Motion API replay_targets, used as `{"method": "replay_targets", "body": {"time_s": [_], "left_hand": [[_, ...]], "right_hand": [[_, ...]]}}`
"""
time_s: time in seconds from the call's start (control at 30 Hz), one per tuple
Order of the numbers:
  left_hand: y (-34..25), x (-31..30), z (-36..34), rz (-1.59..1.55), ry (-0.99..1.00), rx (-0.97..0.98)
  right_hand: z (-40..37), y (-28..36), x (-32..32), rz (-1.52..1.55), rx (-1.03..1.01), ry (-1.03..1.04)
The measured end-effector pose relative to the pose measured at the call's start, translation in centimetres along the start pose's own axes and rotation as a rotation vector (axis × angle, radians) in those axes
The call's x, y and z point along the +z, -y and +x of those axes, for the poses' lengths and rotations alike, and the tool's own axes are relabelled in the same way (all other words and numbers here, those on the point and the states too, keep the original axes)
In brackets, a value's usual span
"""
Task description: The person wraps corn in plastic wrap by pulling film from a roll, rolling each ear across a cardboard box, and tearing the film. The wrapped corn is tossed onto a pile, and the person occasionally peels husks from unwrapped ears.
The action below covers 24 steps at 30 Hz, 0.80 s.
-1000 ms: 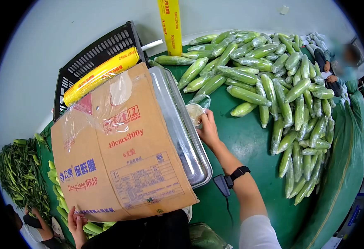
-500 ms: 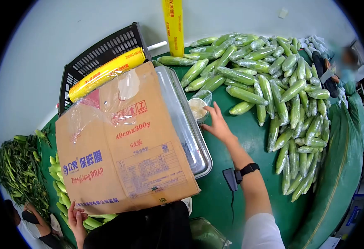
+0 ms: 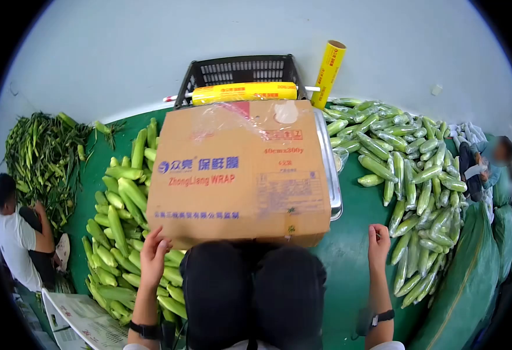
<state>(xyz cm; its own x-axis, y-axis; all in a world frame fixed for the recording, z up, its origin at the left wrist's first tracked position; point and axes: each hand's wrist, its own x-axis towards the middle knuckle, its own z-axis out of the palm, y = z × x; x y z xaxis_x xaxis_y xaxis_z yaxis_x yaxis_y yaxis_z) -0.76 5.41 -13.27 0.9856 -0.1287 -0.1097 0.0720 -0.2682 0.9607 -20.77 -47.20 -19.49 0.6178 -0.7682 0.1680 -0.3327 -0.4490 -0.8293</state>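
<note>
My left hand (image 3: 154, 255) is raised by the near left corner of a cardboard box (image 3: 238, 186), its fingers apart and holding nothing. Below and beside that hand lie husked ears of corn (image 3: 119, 230). Out to the right, my right hand (image 3: 378, 248) is over the green floor with its fingers curled together; I cannot tell what is between them. Film-wrapped ears of corn (image 3: 411, 175) are heaped just beyond it. The box rests on a metal tray (image 3: 333, 175), whose right edge shows. A small round tub (image 3: 340, 158) peeks out beside the tray.
Behind the box stands a black crate (image 3: 241, 70) with a yellow film roll (image 3: 244, 92) across its front. Another yellow roll (image 3: 330, 70) leans upright against the wall. Corn husks (image 3: 46, 157) pile up at left near a seated person (image 3: 19, 233). Another person (image 3: 489, 166) sits far right, beyond green sacks (image 3: 466, 286).
My right hand has drawn back from the round tub toward me, and its spread fingers have curled in. My left hand remains near the box corner. The view has turned and levelled.
</note>
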Motion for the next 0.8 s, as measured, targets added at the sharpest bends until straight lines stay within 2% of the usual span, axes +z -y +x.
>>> {"method": "replay_targets", "body": {"time_s": [0.1, 0.3, 0.43, 0.53, 0.6, 0.67, 0.73, 0.8], "left_hand": [[0.3, -0.7, -0.5, -0.054, 0.054, 0.075], [0.5, -2.3, -2.2, 0.025, -0.065, 0.178], [-0.7, -2.2, -1.3, 0.132, -0.064, 0.254], [-3.6, -1.0, 2.0, 0.343, -0.016, 0.366], [-4.2, 0.4, 5.6, 0.587, 0.017, 0.536], [-4.3, 2.3, 9.4, 0.688, 0.075, 0.627], [-3.3, 4.6, 13.4, 0.669, 0.070, 0.627], [-2.8, 6.5, 17.5, 0.679, 0.037, 0.608]], "right_hand": [[-2.1, 3.8, -0.1, -0.002, -0.169, -0.002], [-3.1, 7.6, 1.1, 0.008, -0.193, 0.062], [-3.1, 11.0, 2.5, -0.064, -0.328, 0.128], [-0.8, 13.3, 5.3, -0.060, -0.494, 0.159], [1.5, 15.1, 7.8, -0.045, -0.566, 0.232], [4.0, 15.9, 10.8, -0.073, -0.632, 0.299], [7.0, 16.1, 14.5, -0.143, -0.716, 0.335], [9.4, 16.9, 17.6, -0.154, -0.627, 0.398]]}}
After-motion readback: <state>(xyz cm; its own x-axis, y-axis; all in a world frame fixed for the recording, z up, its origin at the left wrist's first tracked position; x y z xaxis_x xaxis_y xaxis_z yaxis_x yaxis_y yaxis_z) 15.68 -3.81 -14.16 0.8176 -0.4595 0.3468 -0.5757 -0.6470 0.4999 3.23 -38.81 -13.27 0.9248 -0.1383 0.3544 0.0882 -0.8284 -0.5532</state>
